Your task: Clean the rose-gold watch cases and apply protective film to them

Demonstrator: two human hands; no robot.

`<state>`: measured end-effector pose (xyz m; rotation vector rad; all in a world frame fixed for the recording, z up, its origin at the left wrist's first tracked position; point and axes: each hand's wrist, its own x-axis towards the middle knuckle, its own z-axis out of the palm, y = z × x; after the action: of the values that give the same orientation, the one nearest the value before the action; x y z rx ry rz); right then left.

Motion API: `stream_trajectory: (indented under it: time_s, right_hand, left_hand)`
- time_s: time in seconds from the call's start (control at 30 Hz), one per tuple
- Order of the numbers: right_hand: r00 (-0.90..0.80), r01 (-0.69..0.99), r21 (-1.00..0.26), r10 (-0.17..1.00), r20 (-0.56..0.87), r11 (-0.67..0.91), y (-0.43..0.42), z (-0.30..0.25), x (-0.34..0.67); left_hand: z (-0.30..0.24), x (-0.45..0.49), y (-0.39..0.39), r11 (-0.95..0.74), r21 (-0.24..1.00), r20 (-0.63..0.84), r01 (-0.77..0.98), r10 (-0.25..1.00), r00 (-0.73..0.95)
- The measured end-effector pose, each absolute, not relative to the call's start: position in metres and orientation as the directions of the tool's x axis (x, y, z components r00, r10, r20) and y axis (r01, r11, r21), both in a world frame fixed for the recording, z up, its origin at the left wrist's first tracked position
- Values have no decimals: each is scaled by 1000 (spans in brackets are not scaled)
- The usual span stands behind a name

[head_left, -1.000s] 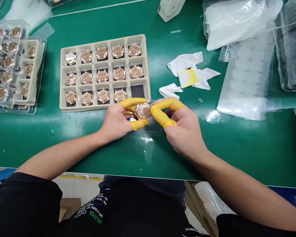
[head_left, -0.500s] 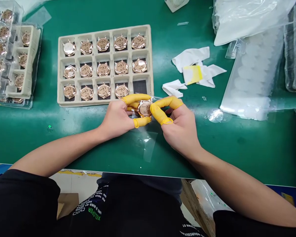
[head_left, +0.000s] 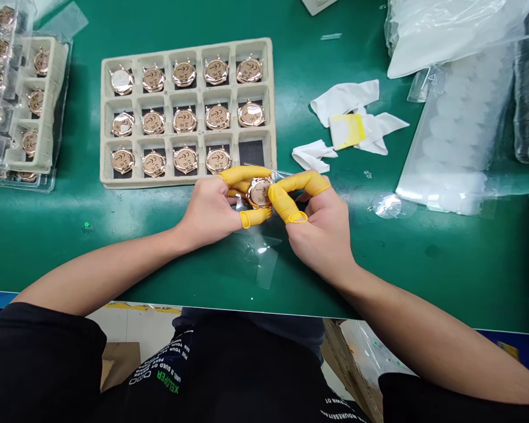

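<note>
Rose-gold round watch case (head_left: 259, 192) pinched between left hand (head_left: 209, 212) and right hand (head_left: 321, 229), yellow rubber finger cots (head_left: 291, 185) on fingertips; risk: slipping grip drops case onto green mat (head_left: 114, 252), scratching it.

1. View: tilted; the tray (head_left: 158, 183) now sits higher in frame, farther beyond the left hand (head_left: 210, 212).
2. Left hand: thumb (head_left: 255, 218) has closed in toward the watch (head_left: 260, 193).
3. Right hand (head_left: 321, 232): thumb (head_left: 278, 202) has moved nearer the left hand, narrowing the gap between hands.
</note>
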<state>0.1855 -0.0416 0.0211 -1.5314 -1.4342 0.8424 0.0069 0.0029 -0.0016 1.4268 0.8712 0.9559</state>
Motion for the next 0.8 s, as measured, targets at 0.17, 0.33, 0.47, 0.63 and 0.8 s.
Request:
stream_trajectory:
  time_s: [0.17,0.33,0.47,0.63,0.8]
  right_hand:
    - [115,441,-897,990,86,26,-46,20,183]
    - [185,474,-878,968,169,63,-35,22,192]
    - [433,613,-790,836,338,2,14,17,233]
    - [504,780,-532,835,220,-331,64,-11,280]
    - [513,766,-563,822,246,-310,67,-24,304]
  left_hand:
    - [-3,6,3,-72,997,58,20,913,403]
    - [-3,5,2,-94,994,66,48,912,405]
    - [-4,5,3,-121,989,80,81,916,393]
    - [-6,5,3,-134,988,94,79,919,383]
    - [-5,6,4,-127,991,100,46,917,387]
